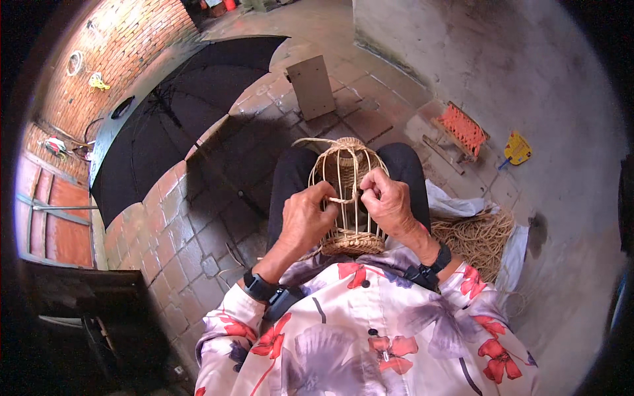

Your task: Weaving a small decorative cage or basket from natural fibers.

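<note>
On my lap, between my dark-trousered knees, lies a pale woven wicker cage (349, 243) with thin upright ribs, a braided band at the near end and a woven cap at the far end. My left hand (307, 214) is closed at its left side, pinching a twisted natural cord (341, 200) that crosses the ribs. My right hand (386, 204) is on the right side with fingers curled at the ribs near the cord's other end; what its fingertips grip is hidden. A loose strand (310, 140) sticks out from the far end.
A bundle of cord (472, 239) lies on white sacking (518, 251) at my right. An open black umbrella (168, 125) stands at the left on paving. A board (310, 87) is ahead. An orange woven stool (461, 131) and a yellow fan (515, 148) are by the right wall.
</note>
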`<action>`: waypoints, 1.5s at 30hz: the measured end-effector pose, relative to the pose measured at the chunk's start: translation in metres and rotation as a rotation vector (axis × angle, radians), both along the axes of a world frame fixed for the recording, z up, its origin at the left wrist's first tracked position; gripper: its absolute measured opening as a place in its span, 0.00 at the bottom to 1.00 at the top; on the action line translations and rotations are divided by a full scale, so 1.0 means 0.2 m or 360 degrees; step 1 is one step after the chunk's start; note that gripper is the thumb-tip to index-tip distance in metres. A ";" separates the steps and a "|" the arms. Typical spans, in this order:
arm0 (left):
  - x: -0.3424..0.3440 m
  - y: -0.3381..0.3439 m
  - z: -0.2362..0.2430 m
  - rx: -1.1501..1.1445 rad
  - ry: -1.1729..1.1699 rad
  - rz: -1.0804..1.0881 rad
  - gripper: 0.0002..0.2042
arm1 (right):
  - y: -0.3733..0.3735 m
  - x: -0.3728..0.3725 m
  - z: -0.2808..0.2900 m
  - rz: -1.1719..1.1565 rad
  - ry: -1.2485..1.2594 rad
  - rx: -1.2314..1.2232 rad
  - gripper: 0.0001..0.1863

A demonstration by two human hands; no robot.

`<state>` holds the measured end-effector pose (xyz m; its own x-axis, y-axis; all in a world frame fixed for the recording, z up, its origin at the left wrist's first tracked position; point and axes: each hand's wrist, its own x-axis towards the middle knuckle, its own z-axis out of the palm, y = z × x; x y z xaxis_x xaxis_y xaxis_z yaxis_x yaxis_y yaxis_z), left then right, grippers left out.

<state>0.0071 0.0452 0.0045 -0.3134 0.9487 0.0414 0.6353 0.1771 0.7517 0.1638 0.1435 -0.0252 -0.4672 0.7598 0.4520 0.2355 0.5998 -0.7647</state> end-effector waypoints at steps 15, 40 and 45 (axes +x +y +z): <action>-0.38 -0.46 -0.16 -0.0313 0.0163 0.0472 0.08 | 0.06 0.05 -0.03 -0.0055 -0.0024 -0.0293 0.05; -0.05 -0.14 -0.23 0.0484 -0.0583 0.0183 0.10 | 0.13 0.13 -0.11 0.0313 -0.0093 -0.0481 0.07; 0.00 -0.11 -0.17 0.0378 -0.0091 0.0280 0.09 | 0.13 0.12 -0.18 0.0224 -0.0070 -0.0380 0.06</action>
<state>0.0068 0.0239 -0.0285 -0.4802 0.8457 0.2330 0.5657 0.0955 0.8191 0.1886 0.1692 -0.0616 -0.5912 0.7684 0.2451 0.1987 0.4332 -0.8791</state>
